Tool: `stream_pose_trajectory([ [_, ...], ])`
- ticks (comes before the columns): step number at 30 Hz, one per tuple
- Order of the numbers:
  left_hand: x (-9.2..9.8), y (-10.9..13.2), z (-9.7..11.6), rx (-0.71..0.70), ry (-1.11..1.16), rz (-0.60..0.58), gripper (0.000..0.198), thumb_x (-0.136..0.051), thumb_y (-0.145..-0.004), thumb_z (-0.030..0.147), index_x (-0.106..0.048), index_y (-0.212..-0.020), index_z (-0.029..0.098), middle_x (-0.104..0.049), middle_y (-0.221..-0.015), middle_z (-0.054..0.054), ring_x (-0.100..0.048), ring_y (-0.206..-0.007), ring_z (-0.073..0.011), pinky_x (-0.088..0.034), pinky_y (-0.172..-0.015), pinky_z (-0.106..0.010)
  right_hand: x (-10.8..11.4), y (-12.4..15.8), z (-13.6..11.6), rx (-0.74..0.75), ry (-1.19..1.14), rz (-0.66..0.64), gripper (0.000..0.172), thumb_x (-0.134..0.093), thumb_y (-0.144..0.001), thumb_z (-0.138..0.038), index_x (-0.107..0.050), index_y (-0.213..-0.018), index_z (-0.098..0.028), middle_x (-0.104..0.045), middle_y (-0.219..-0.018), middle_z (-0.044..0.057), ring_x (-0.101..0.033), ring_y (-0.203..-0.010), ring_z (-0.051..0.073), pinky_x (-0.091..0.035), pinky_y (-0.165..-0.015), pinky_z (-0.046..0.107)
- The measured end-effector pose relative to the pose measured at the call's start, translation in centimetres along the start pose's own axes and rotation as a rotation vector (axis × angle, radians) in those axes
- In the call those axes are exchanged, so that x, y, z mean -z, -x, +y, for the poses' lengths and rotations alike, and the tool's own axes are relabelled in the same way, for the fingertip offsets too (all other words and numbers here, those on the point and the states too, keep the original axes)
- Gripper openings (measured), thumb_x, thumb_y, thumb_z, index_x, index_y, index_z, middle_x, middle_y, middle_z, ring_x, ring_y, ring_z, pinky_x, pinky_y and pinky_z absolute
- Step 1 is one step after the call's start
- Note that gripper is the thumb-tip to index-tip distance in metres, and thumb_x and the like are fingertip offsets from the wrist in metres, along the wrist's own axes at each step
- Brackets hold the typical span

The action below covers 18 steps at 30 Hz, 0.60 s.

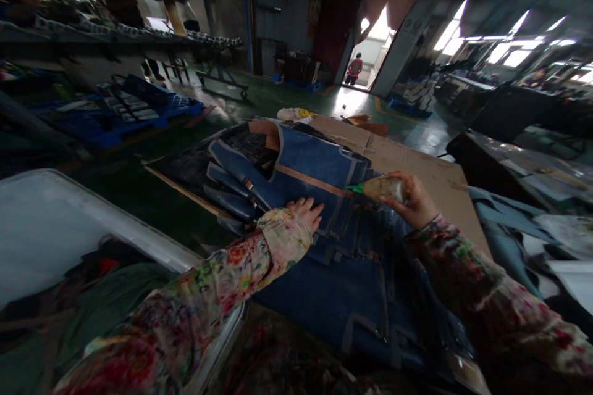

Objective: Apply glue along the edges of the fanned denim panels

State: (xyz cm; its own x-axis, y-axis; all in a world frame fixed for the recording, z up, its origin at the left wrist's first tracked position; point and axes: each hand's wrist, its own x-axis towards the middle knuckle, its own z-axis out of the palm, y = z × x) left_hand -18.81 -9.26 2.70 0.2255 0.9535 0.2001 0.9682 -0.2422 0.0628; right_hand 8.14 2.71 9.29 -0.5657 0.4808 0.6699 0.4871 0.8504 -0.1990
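In the head view, my right hand (414, 200) is wrapped round a yellowish squeeze bottle (382, 187) with a green nozzle. The bottle lies nearly level, its tip pointing left at the end of a brown strip (312, 180) that crosses a blue piece of material (303, 151). Spread flat on that same blue piece is my left hand (306, 213), below the strip, holding nothing. Under it, more blue pieces with grey edging (356, 237) are stacked in uneven layers. Whether the nozzle touches the material I cannot tell.
Cardboard (417, 163) covers the table behind and right of the stack. A white bin (50, 216) with dark cloth stands at left. Blue pallets (139, 114) sit on the floor beyond. More sheets (514, 222) lie at right. A person (354, 69) is at the far doorway.
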Motion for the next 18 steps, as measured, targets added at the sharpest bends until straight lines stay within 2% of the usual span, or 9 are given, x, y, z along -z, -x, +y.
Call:
stream_pose_trajectory([
  [5,0.8,0.2,0.2,0.001,-0.006,-0.004,0.039,-0.033,-0.095,0.034,-0.045,-0.131,0.025,-0.050,-0.124,-0.006,-0.049,-0.107,-0.0221,-0.041,-0.083,-0.036,-0.5,-1.0,1.6,-0.156,-0.064,0.057,0.056,-0.062,-0.075,-0.060,-0.051,-0.112,-0.019,-0.053,-0.106,0.011,-0.054,-0.097,0.029,-0.045,-0.086,0.047],
  [13,0.1,0.4,0.2,0.055,0.046,-0.027,0.041,-0.030,-0.097,0.035,-0.041,-0.135,0.028,-0.046,-0.134,-0.004,-0.043,-0.118,-0.0233,-0.036,-0.096,-0.040,-1.6,-2.9,4.2,-0.347,-0.163,0.123,0.060,-0.066,-0.068,-0.059,-0.050,-0.111,-0.020,-0.052,-0.104,0.008,-0.052,-0.095,0.025,-0.044,-0.087,0.044],
  [18,-0.3,0.0,-0.1,0.022,0.031,-0.010,0.042,-0.030,-0.096,0.037,-0.040,-0.136,0.029,-0.047,-0.131,-0.006,-0.045,-0.114,-0.0243,-0.039,-0.090,-0.039,-2.4,-4.0,5.7,-0.425,-0.212,0.201,0.062,-0.068,-0.064,-0.058,-0.051,-0.109,-0.019,-0.053,-0.100,0.008,-0.053,-0.089,0.023,-0.046,-0.085,0.045],
])
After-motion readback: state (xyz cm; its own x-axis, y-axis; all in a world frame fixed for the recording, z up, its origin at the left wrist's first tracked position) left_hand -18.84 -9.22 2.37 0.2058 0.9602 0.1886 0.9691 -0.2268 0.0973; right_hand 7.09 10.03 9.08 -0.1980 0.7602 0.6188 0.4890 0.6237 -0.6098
